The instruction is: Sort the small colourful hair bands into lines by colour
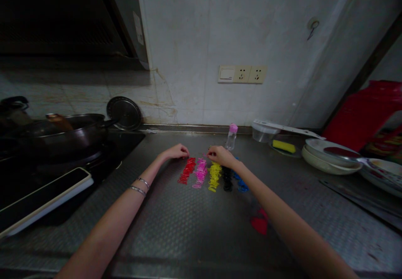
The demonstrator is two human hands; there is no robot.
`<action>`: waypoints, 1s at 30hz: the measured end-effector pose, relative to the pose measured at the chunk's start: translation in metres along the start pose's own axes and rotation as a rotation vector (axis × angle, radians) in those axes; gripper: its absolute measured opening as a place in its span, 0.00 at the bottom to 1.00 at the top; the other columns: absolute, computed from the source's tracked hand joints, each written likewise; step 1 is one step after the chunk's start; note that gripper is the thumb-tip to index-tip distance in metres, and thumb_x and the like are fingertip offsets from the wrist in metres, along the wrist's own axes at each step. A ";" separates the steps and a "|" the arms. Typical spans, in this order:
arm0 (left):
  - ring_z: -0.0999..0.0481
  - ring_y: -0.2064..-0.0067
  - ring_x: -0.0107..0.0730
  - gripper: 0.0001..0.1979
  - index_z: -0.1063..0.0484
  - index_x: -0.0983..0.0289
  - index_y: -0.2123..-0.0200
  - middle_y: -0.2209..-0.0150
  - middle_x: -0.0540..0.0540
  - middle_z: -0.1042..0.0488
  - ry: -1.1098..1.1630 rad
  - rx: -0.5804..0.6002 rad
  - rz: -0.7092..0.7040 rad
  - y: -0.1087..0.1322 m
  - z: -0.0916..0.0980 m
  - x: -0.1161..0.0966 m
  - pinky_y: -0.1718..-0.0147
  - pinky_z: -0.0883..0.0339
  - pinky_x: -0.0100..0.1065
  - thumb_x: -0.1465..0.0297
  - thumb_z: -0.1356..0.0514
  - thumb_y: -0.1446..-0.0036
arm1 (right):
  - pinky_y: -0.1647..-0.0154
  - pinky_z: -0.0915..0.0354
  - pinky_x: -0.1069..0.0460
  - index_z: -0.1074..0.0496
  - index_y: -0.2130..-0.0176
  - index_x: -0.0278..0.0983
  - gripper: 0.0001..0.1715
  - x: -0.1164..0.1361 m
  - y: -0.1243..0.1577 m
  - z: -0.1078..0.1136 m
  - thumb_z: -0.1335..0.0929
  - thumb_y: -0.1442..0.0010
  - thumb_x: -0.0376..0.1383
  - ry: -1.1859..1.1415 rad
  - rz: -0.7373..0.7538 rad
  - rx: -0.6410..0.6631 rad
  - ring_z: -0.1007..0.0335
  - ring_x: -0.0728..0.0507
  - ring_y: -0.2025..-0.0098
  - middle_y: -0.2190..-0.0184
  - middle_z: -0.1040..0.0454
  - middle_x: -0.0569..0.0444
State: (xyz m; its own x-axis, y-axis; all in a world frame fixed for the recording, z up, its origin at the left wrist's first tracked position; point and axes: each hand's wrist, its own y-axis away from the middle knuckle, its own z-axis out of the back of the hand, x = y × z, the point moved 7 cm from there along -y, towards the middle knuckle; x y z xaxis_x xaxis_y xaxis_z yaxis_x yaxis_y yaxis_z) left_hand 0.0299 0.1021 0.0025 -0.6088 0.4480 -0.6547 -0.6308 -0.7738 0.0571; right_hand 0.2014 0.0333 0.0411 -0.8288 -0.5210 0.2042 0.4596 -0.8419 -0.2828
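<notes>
Small rubber-band-like loops lie in colour rows on the metal counter (176,224): red loops (187,171), pink loops (200,172), yellow loops (215,177), black loops (227,179) and blue loops (241,183). My left hand (176,151) is closed in a pinch at the top of the red row; whatever its fingertips hold is too small to make out. Over the top of the yellow row, my right hand (221,156) is also pinched, its fingertips near the pink row. It partly covers the black and blue rows. Behind it stands a small clear bottle (231,137) with a pink cap.
A red piece (259,223) lies by my right forearm. To the right are a yellow sponge (284,146), a plastic tub (264,132), stacked bowls (329,162), a knife (354,197) and a red jug (361,116). A pan (65,134) and a phone-like slab (47,199) are left.
</notes>
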 end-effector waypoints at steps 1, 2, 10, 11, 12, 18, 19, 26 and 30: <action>0.38 0.79 0.22 0.16 0.26 0.70 0.68 0.79 0.51 0.31 0.001 0.001 -0.001 0.000 0.000 0.000 0.81 0.47 0.24 0.66 0.47 0.56 | 0.68 0.42 0.58 0.25 0.64 0.38 0.13 0.005 0.000 -0.002 0.37 0.45 0.37 -0.010 0.034 0.006 0.32 0.49 0.67 0.68 0.26 0.52; 0.38 0.79 0.22 0.16 0.26 0.70 0.68 0.79 0.51 0.31 0.001 0.003 -0.003 0.000 0.000 0.000 0.81 0.47 0.24 0.66 0.47 0.56 | 0.68 0.42 0.58 0.25 0.64 0.38 0.12 0.009 0.000 -0.005 0.37 0.45 0.37 -0.018 0.068 0.013 0.32 0.49 0.67 0.68 0.25 0.52; 0.34 0.75 0.25 0.15 0.25 0.71 0.69 0.76 0.53 0.28 -0.083 -0.022 -0.050 -0.003 0.003 -0.013 0.75 0.42 0.24 0.69 0.47 0.55 | 0.66 0.40 0.57 0.25 0.63 0.38 0.12 -0.010 0.007 -0.004 0.37 0.45 0.35 -0.085 0.030 -0.018 0.31 0.48 0.66 0.65 0.25 0.53; 0.33 0.74 0.25 0.14 0.25 0.71 0.70 0.75 0.54 0.27 -0.103 -0.044 -0.057 -0.004 0.004 -0.017 0.73 0.41 0.25 0.70 0.47 0.56 | 0.66 0.39 0.56 0.25 0.62 0.38 0.12 -0.017 0.009 -0.002 0.37 0.45 0.35 -0.100 0.016 -0.032 0.31 0.48 0.65 0.65 0.25 0.53; 0.32 0.73 0.26 0.14 0.25 0.71 0.70 0.74 0.54 0.26 -0.120 -0.071 -0.060 -0.006 0.006 -0.021 0.72 0.40 0.25 0.71 0.47 0.56 | 0.66 0.39 0.56 0.25 0.62 0.38 0.12 -0.024 0.012 0.000 0.37 0.45 0.35 -0.116 0.003 -0.047 0.30 0.47 0.65 0.64 0.25 0.52; 0.30 0.70 0.29 0.16 0.24 0.71 0.65 0.70 0.56 0.24 -0.217 -0.208 -0.088 -0.017 0.002 -0.049 0.70 0.39 0.26 0.73 0.47 0.56 | 0.67 0.39 0.56 0.25 0.62 0.37 0.14 -0.070 0.030 0.011 0.37 0.45 0.37 -0.169 -0.114 -0.155 0.31 0.47 0.68 0.68 0.24 0.51; 0.29 0.70 0.29 0.16 0.24 0.71 0.65 0.70 0.56 0.24 -0.238 -0.210 -0.095 -0.021 -0.002 -0.052 0.70 0.39 0.26 0.73 0.47 0.55 | 0.66 0.38 0.55 0.25 0.63 0.37 0.13 -0.077 0.033 0.012 0.36 0.45 0.37 -0.172 -0.132 -0.170 0.31 0.47 0.68 0.68 0.24 0.51; 0.29 0.68 0.30 0.17 0.26 0.66 0.60 0.67 0.56 0.24 -0.379 -0.287 -0.087 -0.053 -0.022 -0.060 0.68 0.39 0.27 0.71 0.47 0.52 | 0.65 0.38 0.55 0.24 0.64 0.36 0.13 -0.101 0.045 0.015 0.36 0.47 0.36 -0.168 -0.221 -0.194 0.30 0.47 0.68 0.67 0.24 0.51; 0.28 0.67 0.31 0.15 0.25 0.62 0.62 0.66 0.55 0.24 -0.418 -0.256 -0.065 -0.064 -0.032 -0.068 0.69 0.38 0.27 0.70 0.46 0.51 | 0.63 0.37 0.55 0.24 0.64 0.36 0.13 -0.100 0.048 0.017 0.36 0.47 0.36 -0.162 -0.231 -0.191 0.30 0.47 0.67 0.66 0.24 0.51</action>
State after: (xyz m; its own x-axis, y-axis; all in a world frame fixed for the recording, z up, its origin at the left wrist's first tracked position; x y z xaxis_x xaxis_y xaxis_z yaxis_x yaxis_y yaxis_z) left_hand 0.1267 0.1065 0.0186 -0.7461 0.5995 -0.2897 -0.5672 -0.8002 -0.1949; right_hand 0.3118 0.0432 0.0228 -0.8356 -0.3476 0.4253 0.1846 -0.9070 -0.3785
